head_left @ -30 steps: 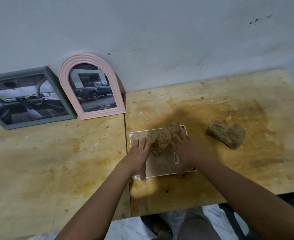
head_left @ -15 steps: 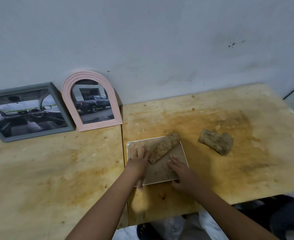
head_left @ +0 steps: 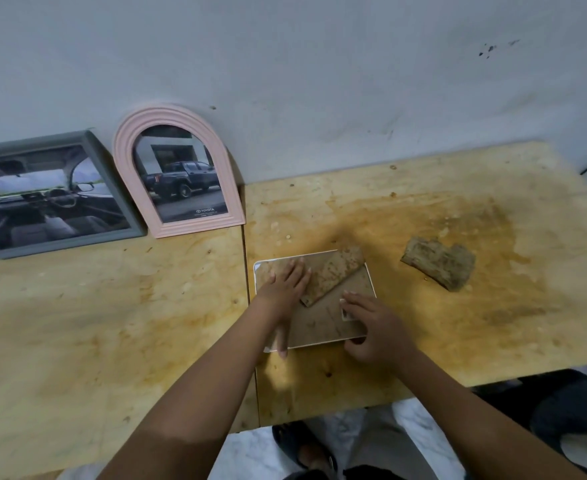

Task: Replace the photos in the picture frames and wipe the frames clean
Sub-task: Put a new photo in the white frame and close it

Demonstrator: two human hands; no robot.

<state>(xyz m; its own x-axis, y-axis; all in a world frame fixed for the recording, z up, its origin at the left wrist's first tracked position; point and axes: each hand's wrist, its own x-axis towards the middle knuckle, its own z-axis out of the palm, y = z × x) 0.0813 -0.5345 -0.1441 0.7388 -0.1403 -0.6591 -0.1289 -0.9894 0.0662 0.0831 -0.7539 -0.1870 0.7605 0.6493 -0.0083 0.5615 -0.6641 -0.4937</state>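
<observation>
Currently, my left hand (head_left: pixel 282 289) lies flat, fingers spread, palm down on the brown cardboard back of a white-rimmed rectangular picture frame (head_left: pixel 323 323) that lies face down on the stained plywood table (head_left: pixel 112 323). It grips nothing; it only presses on the upper left part of the backing, with the thumb reaching down over the frame's near left edge. My right hand (head_left: pixel 371 327) also lies open and flat, holding nothing, over the frame's lower right corner, fingertips (head_left: pixel 345 301) on the backing beside a small white label (head_left: pixel 346 315).

Between my hands, a brown, spotted easel stand flap (head_left: pixel 332 275) rests slantwise across the backing, its upper end at the frame's far edge. Whether it is attached to the backing, I cannot tell.

To the right of the frame, well apart, a crumpled, dirty brown cloth (head_left: pixel 439 268) lies on the table.

At the far left, two frames lean against the grey wall (head_left: pixel 319 81): a pink arched frame (head_left: pixel 178 171) with a photo of a dark pickup truck, and just beside it a grey rectangular frame (head_left: pixel 48 192) with a photo of a car interior.
</observation>
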